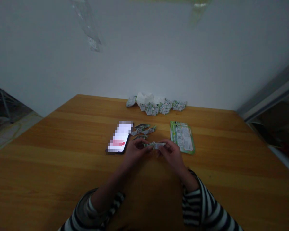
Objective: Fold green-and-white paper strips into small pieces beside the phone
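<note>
A narrow strip of folded printed paper [159,146], white and green, is stretched between my two hands above the table. The fingers of my left hand [137,150] pinch its left end. At the other end, my right hand [170,152] grips it between thumb and fingers. Just beyond my left hand lie several similar folded paper strips [144,130] in a loose group. A flat green and white printed packet [182,137] rests beside my right hand, its near part close to the fingers.
Left of the strips lies a phone [119,138] with a lit screen. Several crumpled printed papers [152,108] and white tissue [144,98] line the back of the wooden table [62,144], against the wall [159,57]. Clear plastic [86,27] hangs on the wall.
</note>
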The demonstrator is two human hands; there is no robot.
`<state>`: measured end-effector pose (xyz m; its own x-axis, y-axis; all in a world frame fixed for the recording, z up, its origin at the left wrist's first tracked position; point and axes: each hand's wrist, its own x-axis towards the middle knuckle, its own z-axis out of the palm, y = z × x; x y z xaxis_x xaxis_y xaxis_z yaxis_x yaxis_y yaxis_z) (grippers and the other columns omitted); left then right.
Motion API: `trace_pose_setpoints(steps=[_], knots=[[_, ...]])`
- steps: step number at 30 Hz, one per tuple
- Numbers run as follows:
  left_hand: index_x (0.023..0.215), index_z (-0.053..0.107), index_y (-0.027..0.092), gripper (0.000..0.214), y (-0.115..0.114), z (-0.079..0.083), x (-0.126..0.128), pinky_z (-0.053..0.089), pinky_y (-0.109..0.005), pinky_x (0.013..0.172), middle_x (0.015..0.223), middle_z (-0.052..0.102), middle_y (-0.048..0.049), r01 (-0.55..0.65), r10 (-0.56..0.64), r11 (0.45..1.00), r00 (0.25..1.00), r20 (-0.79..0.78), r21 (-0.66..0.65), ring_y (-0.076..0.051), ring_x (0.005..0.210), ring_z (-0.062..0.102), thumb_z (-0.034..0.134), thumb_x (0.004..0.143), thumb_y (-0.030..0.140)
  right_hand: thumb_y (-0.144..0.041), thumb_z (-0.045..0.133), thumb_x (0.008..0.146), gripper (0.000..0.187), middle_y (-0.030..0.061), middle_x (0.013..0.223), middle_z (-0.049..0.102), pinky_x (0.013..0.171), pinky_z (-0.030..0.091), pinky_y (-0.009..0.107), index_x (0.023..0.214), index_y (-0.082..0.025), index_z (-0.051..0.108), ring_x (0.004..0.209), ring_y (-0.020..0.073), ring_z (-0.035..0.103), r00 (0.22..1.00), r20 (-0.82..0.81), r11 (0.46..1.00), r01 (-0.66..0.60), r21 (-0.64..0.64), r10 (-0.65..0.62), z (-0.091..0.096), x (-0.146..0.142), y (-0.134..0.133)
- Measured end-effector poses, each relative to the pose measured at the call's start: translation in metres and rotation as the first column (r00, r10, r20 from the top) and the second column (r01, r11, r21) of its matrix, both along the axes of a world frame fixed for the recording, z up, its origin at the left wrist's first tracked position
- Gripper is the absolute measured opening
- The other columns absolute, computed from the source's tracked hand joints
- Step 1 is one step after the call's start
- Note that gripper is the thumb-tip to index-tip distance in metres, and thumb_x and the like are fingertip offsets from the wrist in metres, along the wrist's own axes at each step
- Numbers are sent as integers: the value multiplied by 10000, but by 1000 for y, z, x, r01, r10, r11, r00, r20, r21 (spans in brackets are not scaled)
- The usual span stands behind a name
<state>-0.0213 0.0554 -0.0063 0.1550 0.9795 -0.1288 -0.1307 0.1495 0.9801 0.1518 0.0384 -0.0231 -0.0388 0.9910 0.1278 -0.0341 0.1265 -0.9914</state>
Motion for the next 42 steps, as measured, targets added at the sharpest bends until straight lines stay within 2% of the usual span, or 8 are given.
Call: trace_pose_setpoints(steps=[6,12,17,23,27,32,36,42], knots=[[734,644,131,365,3,-3,-5,508,-264,533,615,699,-35,78,-79,995,997,-16,-63,-161,537,661,833,619,421,-427,802,653,327,-15,634,684,500,500,235,767,-190,608,548,148,646,995,-30,989,-93,-118,90,-8,6,8],[677,639,128,349,2,-2,-4,478,-236,524,633,695,-32,67,-55,996,978,-201,55,-159,575,653,827,614,415,-469,795,640,364,14,591,701,516,546,273,676,-185,571,522,171,672,989,-136,980,-85,-180,61,-4,0,6],[716,562,146,381,-4,-5,7,482,-239,485,580,675,-11,76,-75,997,988,-137,5,-154,489,641,799,649,438,-357,732,702,332,-56,492,630,378,424,195,926,-190,553,359,111,544,989,-138,988,40,-146,-61,-4,-5,4],[1024,583,147,517,-5,-1,4,556,-293,573,660,718,-24,190,-187,974,982,43,-122,-179,543,687,819,648,413,-334,640,776,400,-92,499,554,377,361,194,1120,-209,477,366,101,472,998,-59,996,-8,-84,3,-1,-2,2],[823,687,122,352,-5,3,-1,533,-253,560,640,713,-48,362,-371,924,927,-55,-126,-157,543,671,717,757,466,-292,585,844,346,-81,570,485,429,356,194,1172,-215,505,468,101,472,995,94,999,-38,34,34,-1,-1,-2],[654,673,133,350,-10,1,5,505,-246,512,581,691,-37,263,-269,962,960,-84,-69,-151,488,627,730,726,471,-325,647,822,482,-82,577,479,423,359,194,1258,-216,473,476,105,466,989,112,996,-94,8,92,2,-5,-5],[684,706,145,356,-11,1,7,533,-268,555,626,718,-50,315,-318,947,946,-68,-58,-172,531,651,712,728,498,-357,689,786,511,-93,544,443,379,292,191,1244,-210,515,426,95,397,987,141,997,-79,-12,80,4,-5,-5],[812,716,153,350,-8,6,0,576,-359,720,841,764,-99,473,-470,880,880,72,-40,-239,752,724,722,722,491,-440,580,859,513,-96,499,440,380,281,197,1293,-180,493,384,101,374,998,40,999,-47,12,46,-5,-3,0]])
